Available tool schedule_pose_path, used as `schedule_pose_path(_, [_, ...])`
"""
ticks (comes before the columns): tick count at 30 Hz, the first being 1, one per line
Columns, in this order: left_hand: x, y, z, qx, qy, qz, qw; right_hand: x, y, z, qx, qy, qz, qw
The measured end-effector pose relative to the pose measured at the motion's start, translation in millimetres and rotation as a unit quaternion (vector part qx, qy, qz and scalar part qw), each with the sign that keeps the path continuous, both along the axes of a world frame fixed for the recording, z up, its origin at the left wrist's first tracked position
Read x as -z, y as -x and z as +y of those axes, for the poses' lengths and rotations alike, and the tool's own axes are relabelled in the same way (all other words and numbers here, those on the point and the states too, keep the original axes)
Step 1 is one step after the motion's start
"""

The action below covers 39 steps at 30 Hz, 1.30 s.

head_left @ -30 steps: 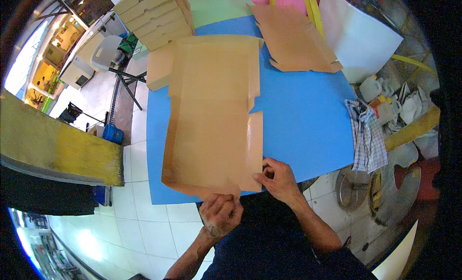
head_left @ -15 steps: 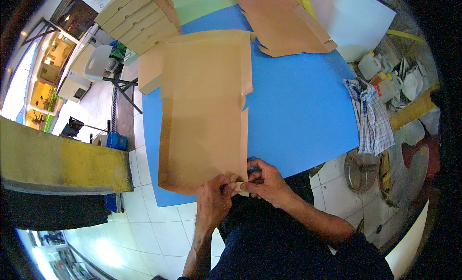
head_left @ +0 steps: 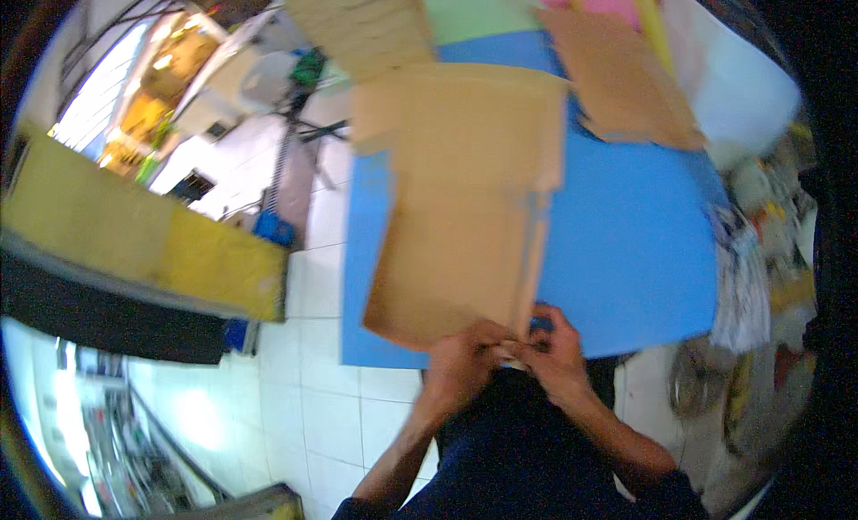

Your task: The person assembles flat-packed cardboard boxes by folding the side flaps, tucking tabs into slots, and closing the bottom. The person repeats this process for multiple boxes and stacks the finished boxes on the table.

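Observation:
A brown cardboard box blank (head_left: 465, 225) with creased, raised edges lies lengthwise on a blue tabletop (head_left: 635, 252). Its right side has a notch about halfway along. At its near right corner, my left hand (head_left: 460, 368) and my right hand (head_left: 556, 355) meet with fingers closed on a small pale flap of the cardboard. The left fingers pinch it from the left, while my right thumb and fingers grip it from the right. Motion blur softens the fingertips, and part of the flap is hidden by them.
A stack of flat cardboard boxes (head_left: 362, 29) stands at the far left of the table. Another brown cardboard piece (head_left: 626, 82) lies at the far right. A checked cloth (head_left: 742, 283) hangs over the right edge. Left of the table is a yellow ledge (head_left: 134, 225).
My view has swung, so the table and blank sit further right in the picture and look blurred. Both hands remain closed at the same corner of the blank.

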<state>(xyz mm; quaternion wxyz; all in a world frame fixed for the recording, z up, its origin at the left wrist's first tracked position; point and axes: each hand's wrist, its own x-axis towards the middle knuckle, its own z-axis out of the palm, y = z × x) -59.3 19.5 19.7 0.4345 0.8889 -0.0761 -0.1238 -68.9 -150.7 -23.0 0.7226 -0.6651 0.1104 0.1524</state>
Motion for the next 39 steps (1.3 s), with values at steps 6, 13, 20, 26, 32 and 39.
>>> schedule_pose_path(6, [21.4,-5.9,1.6,0.023,-0.058,-0.02,0.998,-15.2,-14.9,0.6,-0.067,0.027,-0.024,0.997])
schedule_pose_path(13, [0.5,-0.7,17.2,0.069,-0.043,-0.009,0.997,-9.8,-4.4,2.2,-0.092,-0.012,0.01,0.996])
schedule_pose_path(20, [26.0,-1.4,3.3,0.085,-0.203,-0.133,0.966,1.1,-10.2,3.8,-0.091,-0.015,0.059,0.994])
schedule_pose_path(26, [73.0,15.1,34.7,0.039,-0.177,-0.177,0.967,-20.6,3.7,9.2,-0.315,-0.145,0.078,0.935])
schedule_pose_path(32, [-23.3,53.1,132.9,0.036,-0.277,0.05,0.959,-51.2,-30.3,-57.4,-0.118,0.254,-0.208,0.937])
schedule_pose_path(39, [-35.1,14.6,62.4,0.028,-0.186,-0.141,0.972,-53.3,-52.6,-114.4,-0.111,0.521,-0.298,0.792])
